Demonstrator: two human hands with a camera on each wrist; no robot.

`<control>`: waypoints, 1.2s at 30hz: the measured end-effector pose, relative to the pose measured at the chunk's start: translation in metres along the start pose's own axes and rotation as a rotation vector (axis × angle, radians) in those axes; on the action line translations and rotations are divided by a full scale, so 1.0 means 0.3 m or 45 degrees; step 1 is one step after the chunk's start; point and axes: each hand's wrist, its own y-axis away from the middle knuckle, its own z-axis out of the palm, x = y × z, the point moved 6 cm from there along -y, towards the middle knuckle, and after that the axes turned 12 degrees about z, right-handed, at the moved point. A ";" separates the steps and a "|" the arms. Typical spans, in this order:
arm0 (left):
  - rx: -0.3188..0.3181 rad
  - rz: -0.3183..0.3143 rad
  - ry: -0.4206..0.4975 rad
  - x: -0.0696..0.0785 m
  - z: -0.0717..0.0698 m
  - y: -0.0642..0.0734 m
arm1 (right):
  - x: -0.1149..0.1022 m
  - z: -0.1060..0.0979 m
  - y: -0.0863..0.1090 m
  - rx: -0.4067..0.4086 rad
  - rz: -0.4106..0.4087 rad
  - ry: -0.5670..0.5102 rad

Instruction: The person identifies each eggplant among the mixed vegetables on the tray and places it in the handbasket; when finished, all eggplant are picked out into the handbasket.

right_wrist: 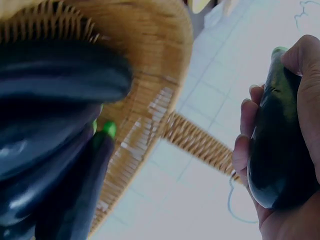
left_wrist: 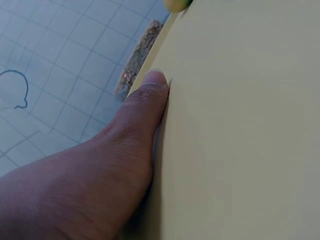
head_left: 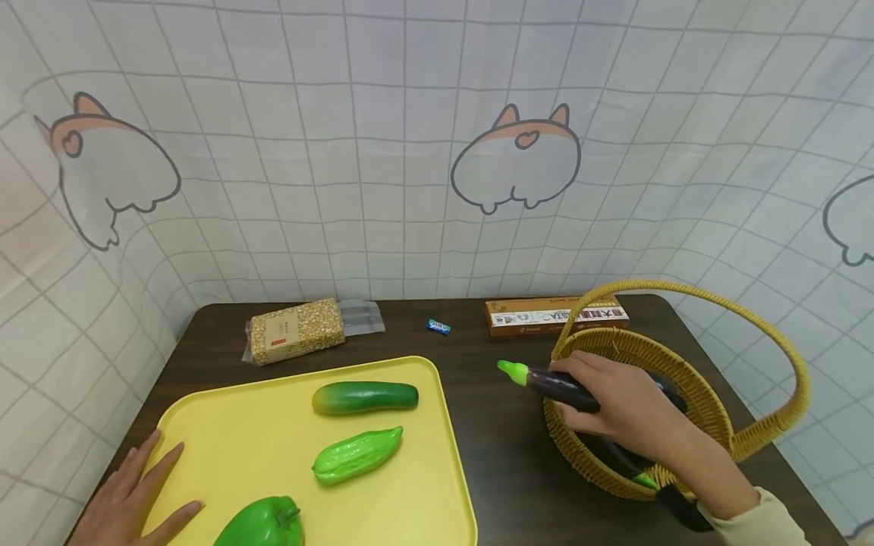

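Observation:
My right hand (head_left: pixel 631 402) grips a dark purple eggplant (head_left: pixel 560 387) above the left side of a wicker basket (head_left: pixel 573 459); its bright green stem end points left. Several more eggplants (right_wrist: pixel 55 75) lie in the basket, partly hidden by the hand and arm in the head view. My left hand (head_left: pixel 130 497) rests at the left edge of a yellow tray (head_left: pixel 232 447), fingers spread, with the thumb (left_wrist: pixel 150 92) along the rim in the left wrist view. On the tray lie a green cucumber-like vegetable (head_left: pixel 365 397), a bumpy light-green bitter melon (head_left: pixel 358 455) and a green bell pepper (head_left: pixel 262 523).
Along the back of the dark table (head_left: pixel 498 470) are a bag of yellow kernels (head_left: pixel 297 331), a small blue packet (head_left: pixel 438 327) and an orange-brown box (head_left: pixel 532 315). The basket's tall handle (head_left: pixel 785 356) arches over its right side. A white grid curtain (head_left: pixel 382 152) hangs behind.

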 end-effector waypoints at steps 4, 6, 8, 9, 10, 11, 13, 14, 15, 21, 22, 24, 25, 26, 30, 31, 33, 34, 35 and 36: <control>0.004 0.005 -0.004 0.002 0.001 0.001 | 0.037 -0.020 0.018 -0.015 0.075 -0.006; 0.008 0.008 -0.005 0.001 0.001 0.000 | 0.055 -0.029 0.030 -0.030 0.116 -0.017; 0.003 0.004 -0.006 0.000 0.002 0.001 | 0.072 -0.038 0.042 -0.037 0.148 -0.013; 0.002 0.004 -0.006 0.000 0.002 0.001 | 0.082 -0.041 0.048 -0.041 0.163 -0.011; 0.002 0.005 -0.003 -0.001 0.003 0.001 | 0.093 -0.044 0.053 -0.041 0.176 -0.008; 0.004 0.007 -0.003 -0.002 0.002 0.000 | 0.104 -0.045 0.059 -0.044 0.189 -0.006; 0.001 0.006 0.001 -0.003 0.003 0.002 | 0.130 -0.047 0.070 -0.051 0.212 0.010; 0.003 0.011 0.004 -0.003 0.002 0.001 | 0.143 -0.046 0.075 -0.055 0.225 0.024; 0.006 0.014 0.005 -0.003 0.002 0.001 | 0.158 -0.044 0.081 -0.064 0.244 0.036; 0.008 0.013 0.001 0.000 0.001 -0.001 | 0.227 -0.019 0.107 -0.134 0.316 0.132; 0.006 0.008 0.001 0.000 0.001 -0.001 | 0.233 -0.015 0.108 -0.141 0.318 0.139; 0.003 0.004 -0.001 0.001 0.002 0.000 | 0.243 -0.008 0.110 -0.154 0.328 0.140; 0.003 0.005 0.000 0.001 0.002 -0.001 | 0.247 -0.004 0.110 -0.159 0.331 0.144; 0.005 0.008 -0.001 0.001 0.002 0.000 | 0.251 0.000 0.109 -0.163 0.335 0.145; 0.014 0.024 -0.002 0.001 -0.001 -0.001 | 0.266 0.021 0.107 -0.196 0.329 0.129; 0.017 0.026 -0.001 0.001 -0.001 -0.001 | 0.270 0.027 0.106 -0.203 0.324 0.124; 0.022 0.029 -0.002 0.001 -0.002 -0.001 | 0.277 0.041 0.106 -0.221 0.315 0.112; 0.022 0.028 -0.002 0.001 -0.002 -0.001 | 0.281 0.048 0.106 -0.230 0.314 0.110; 0.023 0.026 -0.003 0.001 -0.002 -0.002 | 0.284 0.056 0.106 -0.246 0.316 0.106; 0.022 0.022 0.000 0.000 -0.002 -0.002 | 0.287 0.063 0.107 -0.261 0.321 0.105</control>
